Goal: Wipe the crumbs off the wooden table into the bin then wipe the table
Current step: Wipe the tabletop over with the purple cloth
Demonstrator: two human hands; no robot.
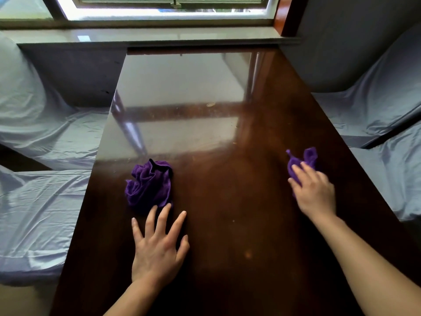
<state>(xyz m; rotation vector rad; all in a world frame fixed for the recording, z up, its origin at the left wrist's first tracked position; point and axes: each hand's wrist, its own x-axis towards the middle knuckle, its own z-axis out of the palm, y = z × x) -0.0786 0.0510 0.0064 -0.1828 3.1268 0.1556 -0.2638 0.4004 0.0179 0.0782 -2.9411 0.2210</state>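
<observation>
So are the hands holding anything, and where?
The right hand presses on a purple cloth at its near end, fingers on top. The left hand holds nothing; its spread fingertips just reach the crumpled purple cloth.

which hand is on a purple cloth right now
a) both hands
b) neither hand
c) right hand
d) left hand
c: the right hand lies on the small purple cloth near the dark wooden table's right edge, while the left hand is spread flat just short of the crumpled purple cloth.

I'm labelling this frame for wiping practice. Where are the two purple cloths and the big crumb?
left purple cloth [149, 187], head view, crumpled middle
right purple cloth [309, 156], head view, raised fold beyond the fingers
big crumb [210, 104], head view, its centre
</observation>
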